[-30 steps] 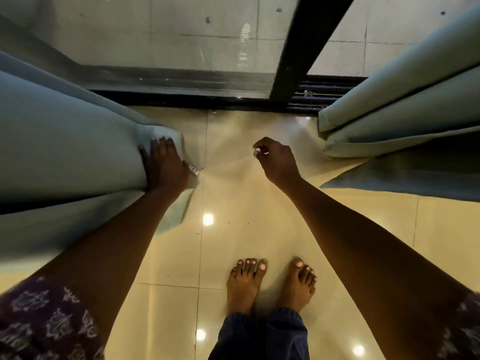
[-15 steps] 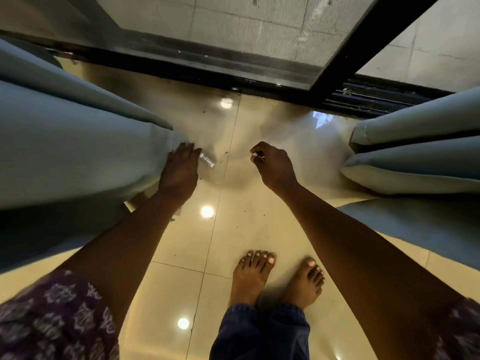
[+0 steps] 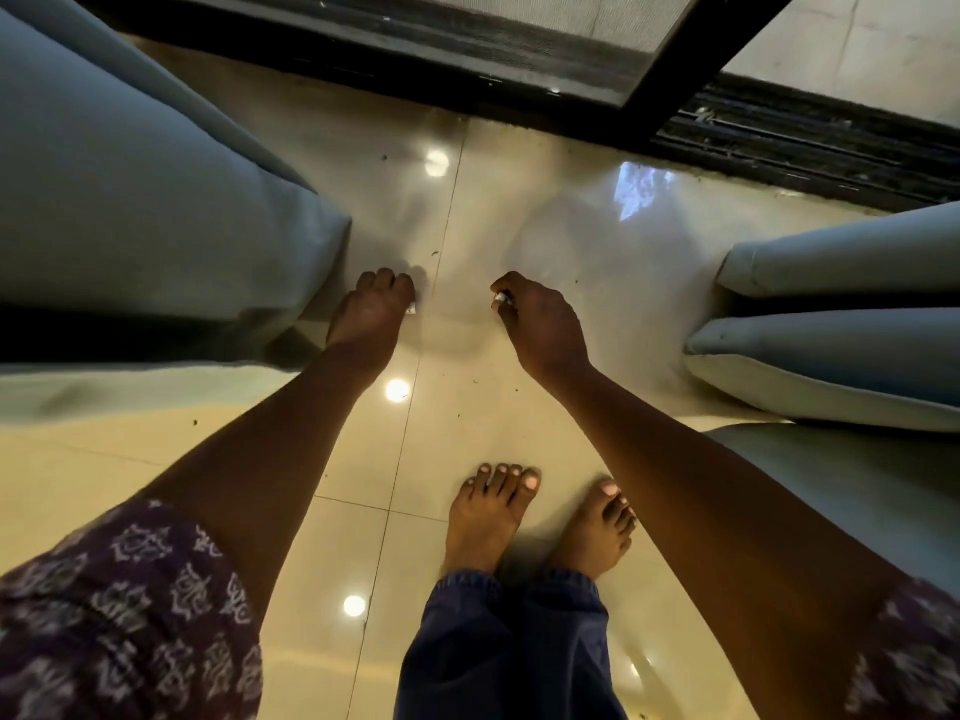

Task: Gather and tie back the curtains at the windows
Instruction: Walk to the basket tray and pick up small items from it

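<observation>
A thick grey-blue left curtain (image 3: 156,210) hangs at the left and a matching right curtain (image 3: 841,324) at the right. Between them a faint sheer curtain (image 3: 571,241) veils the floor. My left hand (image 3: 371,317) is just beside the left curtain's edge, fingers curled, with a small white tag (image 3: 412,308) at its fingertips. My right hand (image 3: 543,327) pinches a small white bit (image 3: 501,299) of the sheer's edge. I cannot tell how much of the sheer each hand holds.
A black sliding-door frame and track (image 3: 779,132) runs across the top. Glossy cream floor tiles (image 3: 467,407) lie below, with my bare feet (image 3: 493,517) standing on them near the middle.
My left hand has come off the thick left curtain and its fingers have curled at the white tag. The hands are closer together. The view has tilted further down.
</observation>
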